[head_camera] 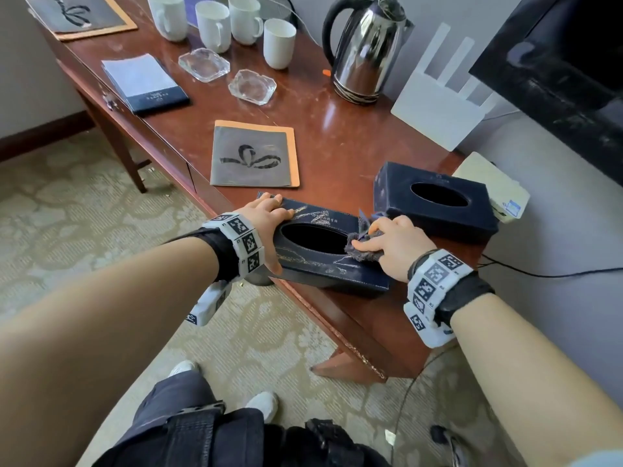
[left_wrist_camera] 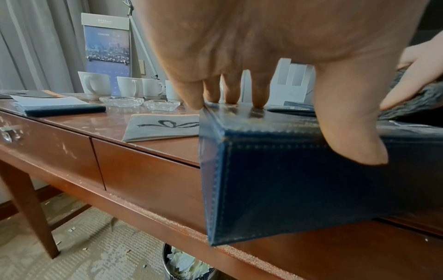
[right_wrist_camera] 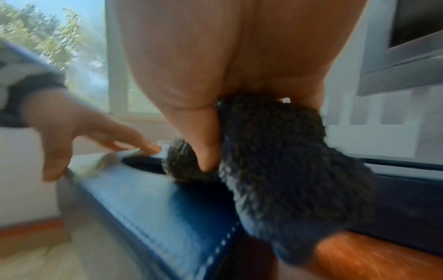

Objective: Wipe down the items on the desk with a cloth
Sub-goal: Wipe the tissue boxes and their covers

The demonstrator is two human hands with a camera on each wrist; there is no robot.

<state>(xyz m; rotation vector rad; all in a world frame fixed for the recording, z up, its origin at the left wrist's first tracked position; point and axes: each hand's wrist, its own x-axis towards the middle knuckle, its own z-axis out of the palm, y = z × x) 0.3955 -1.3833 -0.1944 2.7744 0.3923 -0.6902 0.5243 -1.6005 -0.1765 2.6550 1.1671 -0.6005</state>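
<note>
A: Where does the near tissue box (head_camera: pixel 323 246) lie against the two hands?

B: It sits at the near edge of the desk (head_camera: pixel 340 136), one corner hanging over that edge in the left wrist view. Its long axis runs left to right, skewed a little, with the oval opening along it. The left hand (head_camera: pixel 266 224) clamps the left end: fingers (left_wrist_camera: pixel 257 92) curled over the far top edge, thumb pressed down the near side. The right hand (head_camera: pixel 392 246) is at the right end, grasping a bunched dark cloth (head_camera: pixel 365 246) and pressing it on the top face, just beside the right rim of the opening.

A: So which way does the unwiped surface lie from the cloth?

B: To the left, along the long axis toward the left hand. The streaked top face between the two hands looks like what a stroke would cover, and the right hand is the nearer one for it. That is a judgement, not something seen.

A: Farther off?

B: A second tissue box (head_camera: pixel 438 205) lies just beyond and to the right, apart from the near one. A grey folder (head_camera: pixel 254 156) with a brushed bow motif lies farther back, then a dark booklet (head_camera: pixel 146 84), two glass ashtrays (head_camera: pixel 229 74), four white mugs (head_camera: pixel 219 25), and a steel kettle (head_camera: pixel 365 48) at the far right.

A: Any writing?

B: Small pale print on the near box's top and on the booklet's dark band, too small to read. The standing card (left_wrist_camera: pixel 106 51) behind the mugs has a header line, likely characters, but the left wrist view leaves it illegible.
</note>
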